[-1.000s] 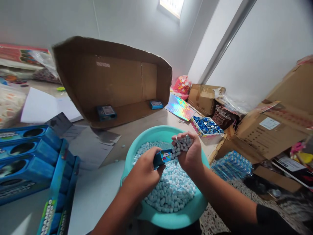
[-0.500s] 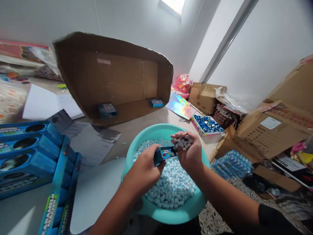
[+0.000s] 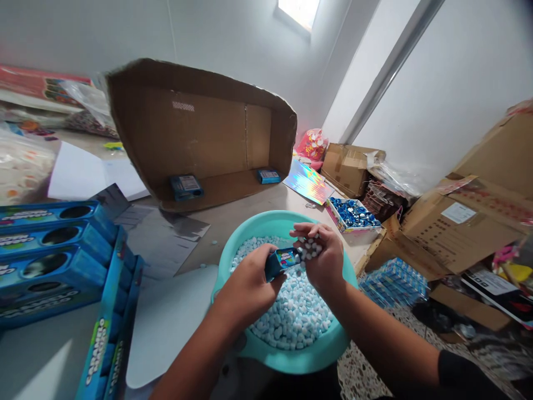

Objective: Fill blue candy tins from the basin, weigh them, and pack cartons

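My left hand (image 3: 250,278) grips a small blue candy box (image 3: 282,260) over a turquoise basin (image 3: 300,364). The box lies tilted, its open end facing right. Opposite it, my right hand (image 3: 328,269) is cupped around a handful of small pale candies (image 3: 310,247) and tips them at the box's opening. A few candies sit right at that mouth; how full the box is inside is hidden. Loose white and light-blue candies (image 3: 291,322) fill much of the basin below both hands.
Blue display boxes with round holes (image 3: 54,239) are stacked at left, beside a pale board (image 3: 166,328). Behind the basin, a large carton (image 3: 208,133) lies on its side with two blue boxes inside. A tray of blue wrapped pieces (image 3: 353,214) and cartons (image 3: 449,222) stand right.
My right hand has tilted toward the box, and its candies have slid down to the box's opening. The left hand still holds the box. The whole view has shifted slightly.
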Available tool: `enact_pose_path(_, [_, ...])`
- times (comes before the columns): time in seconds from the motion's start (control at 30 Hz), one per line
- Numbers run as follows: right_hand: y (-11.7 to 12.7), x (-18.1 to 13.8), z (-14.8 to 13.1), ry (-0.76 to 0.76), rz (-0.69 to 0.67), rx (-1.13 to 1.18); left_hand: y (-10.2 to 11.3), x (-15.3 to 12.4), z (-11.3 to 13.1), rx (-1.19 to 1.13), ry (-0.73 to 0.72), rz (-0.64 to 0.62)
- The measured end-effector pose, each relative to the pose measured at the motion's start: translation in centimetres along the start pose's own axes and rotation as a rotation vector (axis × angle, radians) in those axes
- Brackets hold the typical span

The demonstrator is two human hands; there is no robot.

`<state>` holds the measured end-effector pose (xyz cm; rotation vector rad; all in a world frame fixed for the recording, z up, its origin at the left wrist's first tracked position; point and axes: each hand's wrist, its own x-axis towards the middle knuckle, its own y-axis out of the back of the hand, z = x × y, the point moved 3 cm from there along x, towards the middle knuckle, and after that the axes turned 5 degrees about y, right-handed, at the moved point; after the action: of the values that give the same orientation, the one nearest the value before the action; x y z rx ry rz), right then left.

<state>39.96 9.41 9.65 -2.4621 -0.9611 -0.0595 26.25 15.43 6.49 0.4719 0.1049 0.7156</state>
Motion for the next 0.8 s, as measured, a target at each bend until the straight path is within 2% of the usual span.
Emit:
enact_pose_path(0.2, [-0.13,0.14,0.05,0.006,-0.07,0.023,0.06,-0.06,0.18,0.011,-0.026,0.009])
enact_pose_path(0.57, [-0.13,0.0,-0.16,0.045,-0.112,-0.015,0.13,-0.12,0.05,-0.017,-0.028,0.008])
enact_pose_path(0.8, [-0.23,-0.51,-0.44,0.082,-0.252,-0.05,0.34,-0.14,0.26,-0.046,-0.045,0.014])
